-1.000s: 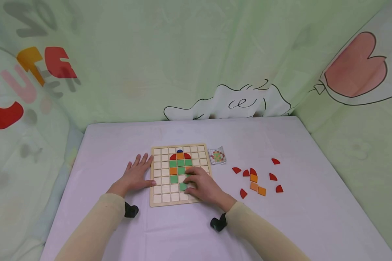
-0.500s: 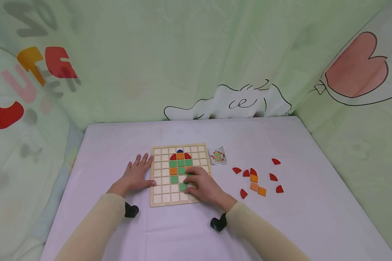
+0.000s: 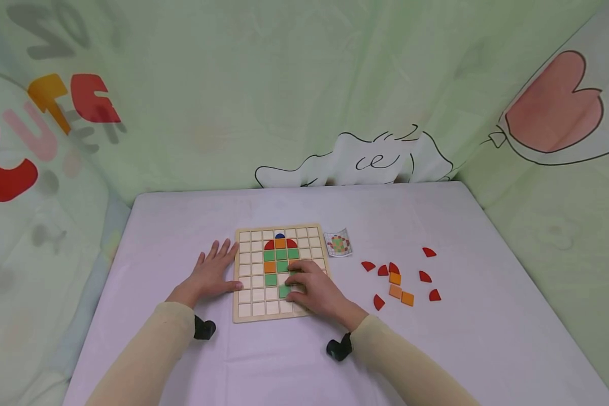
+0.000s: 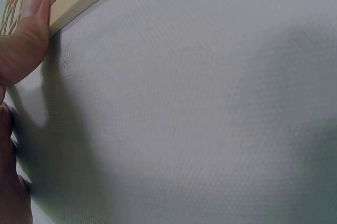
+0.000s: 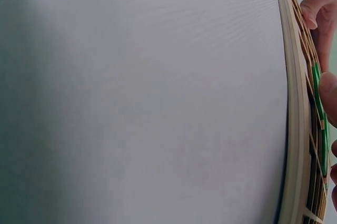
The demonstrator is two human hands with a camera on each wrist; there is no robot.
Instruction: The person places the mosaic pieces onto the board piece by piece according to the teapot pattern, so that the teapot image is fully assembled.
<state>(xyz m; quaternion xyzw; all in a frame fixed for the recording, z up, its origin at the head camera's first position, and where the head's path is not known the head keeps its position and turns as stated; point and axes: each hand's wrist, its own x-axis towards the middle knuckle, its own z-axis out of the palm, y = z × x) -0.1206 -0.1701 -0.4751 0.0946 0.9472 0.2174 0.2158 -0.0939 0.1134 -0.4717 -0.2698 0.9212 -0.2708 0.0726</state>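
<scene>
A square wooden grid board (image 3: pixel 245 295) lies on the table, part filled with green, orange, red and blue tiles. My left hand (image 3: pixel 210 272) is spread flat at its left side; the thumb (image 4: pixel 32 11) rests on the frame. Over the board's right half is my right hand (image 3: pixel 314 286), fingers loosely bent, thumb and fingertips around a green tile (image 3: pixel 283 291) low on the grid. That tile seems to lie flat in its cell. In the right wrist view, the right thumb (image 5: pixel 329 95) touches green. The palm hides some cells.
A small pattern card (image 3: pixel 338 243) lies by the board's upper right corner. Farther right are several loose red quarter-circle tiles (image 3: pixel 378 303) and 3 orange square tiles (image 3: pixel 407 299). Printed curtains (image 3: pixel 193 113) enclose the back and sides of the table (image 3: pixel 182 214).
</scene>
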